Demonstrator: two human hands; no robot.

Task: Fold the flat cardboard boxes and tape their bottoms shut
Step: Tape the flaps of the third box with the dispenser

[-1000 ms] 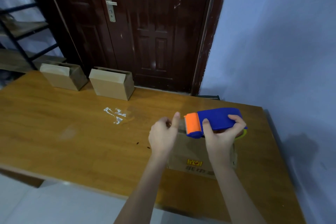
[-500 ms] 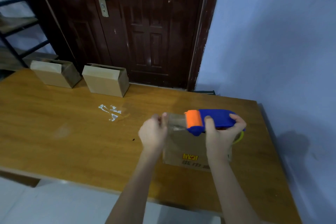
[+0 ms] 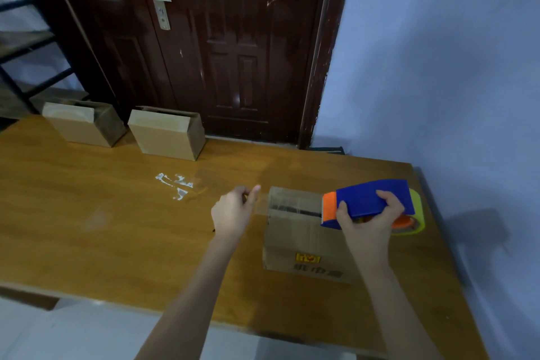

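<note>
My right hand (image 3: 369, 219) covers the tape dispenser (image 3: 371, 202) handle and much of the tape roll (image 3: 416, 213) — the box (image 3: 304, 245) print is too blurred to read, the shelf rack (image 3: 20, 47) cut off left.

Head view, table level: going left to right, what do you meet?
Left cardboard box → second cardboard box → white scraps → left hand, pinching the tape end → box being taped → right hand, gripping the tape dispenser.

Glossy wood table (image 3: 87, 213), matt cardboard box (image 3: 295, 242), clear shiny tape (image 3: 292, 202)
</note>
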